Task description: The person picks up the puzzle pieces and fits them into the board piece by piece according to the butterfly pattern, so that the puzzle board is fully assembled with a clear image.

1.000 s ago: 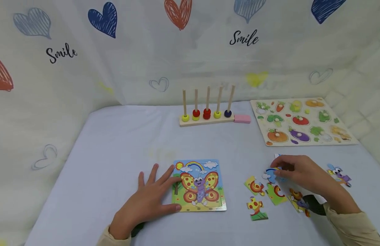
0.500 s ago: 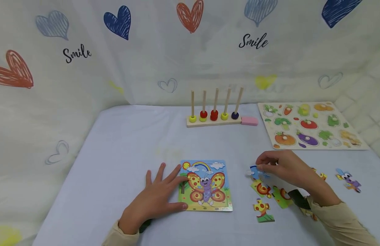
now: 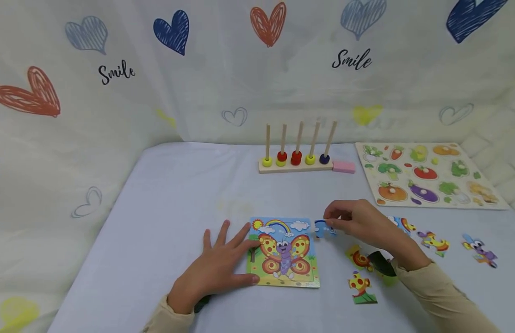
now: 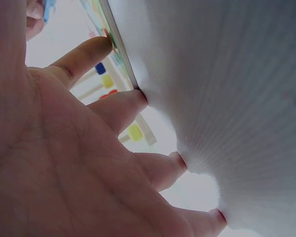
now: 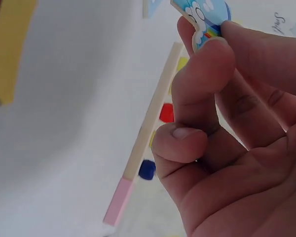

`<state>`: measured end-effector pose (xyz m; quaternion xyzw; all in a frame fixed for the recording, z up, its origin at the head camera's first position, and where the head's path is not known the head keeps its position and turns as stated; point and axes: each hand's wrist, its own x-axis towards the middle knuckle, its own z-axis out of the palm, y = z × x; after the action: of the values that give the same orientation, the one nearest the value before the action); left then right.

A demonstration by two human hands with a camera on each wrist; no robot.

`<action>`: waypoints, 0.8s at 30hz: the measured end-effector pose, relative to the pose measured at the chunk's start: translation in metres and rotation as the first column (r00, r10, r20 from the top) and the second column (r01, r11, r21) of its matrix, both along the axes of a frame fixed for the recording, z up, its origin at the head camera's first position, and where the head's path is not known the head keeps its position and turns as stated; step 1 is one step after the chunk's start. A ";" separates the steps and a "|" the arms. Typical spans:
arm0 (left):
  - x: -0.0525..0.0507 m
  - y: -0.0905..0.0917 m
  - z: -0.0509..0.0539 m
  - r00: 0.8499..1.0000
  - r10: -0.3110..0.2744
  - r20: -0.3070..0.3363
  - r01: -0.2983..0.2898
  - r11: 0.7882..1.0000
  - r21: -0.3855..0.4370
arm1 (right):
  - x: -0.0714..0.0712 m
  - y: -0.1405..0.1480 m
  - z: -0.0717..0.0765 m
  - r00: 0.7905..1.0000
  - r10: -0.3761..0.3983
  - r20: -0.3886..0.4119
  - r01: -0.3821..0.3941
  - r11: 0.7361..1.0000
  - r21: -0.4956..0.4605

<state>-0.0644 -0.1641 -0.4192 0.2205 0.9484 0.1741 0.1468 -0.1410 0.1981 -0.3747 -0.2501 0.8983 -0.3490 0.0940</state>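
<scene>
The left hand point(image 3: 220, 270) lies with spread fingers at the left edge of the butterfly board point(image 3: 284, 252), thumb and index finger touching it. In the left wrist view the fingertips of the left hand point(image 4: 98, 133) rest on the white cloth and the board's side. Between thumb and fingers the right hand point(image 3: 367, 226) pinches a blue piece point(image 3: 323, 228) just off the board's upper right edge. The right wrist view shows the blue piece point(image 5: 209, 17), with cloud and rainbow print, in the right hand point(image 5: 232, 108); its other fingers are curled.
Several loose picture pieces, among them a yellow and green one point(image 3: 360, 287) and a purple one point(image 3: 480, 250), lie around the right forearm. Behind stand a bead-and-peg rack point(image 3: 296, 169) and a vegetable board point(image 3: 432, 175). A printed curtain point(image 3: 240, 69) hangs behind the table.
The right hand has carried the blue piece leftward from the loose pieces to beside the butterfly board. The left hand keeps its place on the board. The head view has shifted slightly.
</scene>
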 end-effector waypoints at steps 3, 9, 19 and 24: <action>-0.001 0.000 0.000 1.000 -0.001 0.002 0.001 1.000 0.001 | -0.003 -0.009 -0.001 1.000 0.009 0.023 -0.009 1.000 -0.009; 0.000 0.000 0.001 1.000 -0.003 -0.002 0.003 1.000 -0.003 | -0.010 -0.027 -0.006 0.998 0.041 0.042 -0.040 0.999 -0.024; 0.000 0.002 0.002 1.000 -0.004 0.003 0.005 1.000 -0.018 | -0.017 -0.055 -0.009 0.992 0.107 0.064 -0.104 0.994 -0.038; 0.000 0.002 0.003 1.000 -0.007 0.002 0.007 1.000 -0.020 | -0.019 -0.062 -0.011 0.989 0.134 0.060 -0.131 0.990 -0.042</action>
<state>-0.0643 -0.1622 -0.4161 0.2223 0.9492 0.1644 0.1505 -0.1600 0.1363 -0.3859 -0.2998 0.8696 -0.3664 0.1404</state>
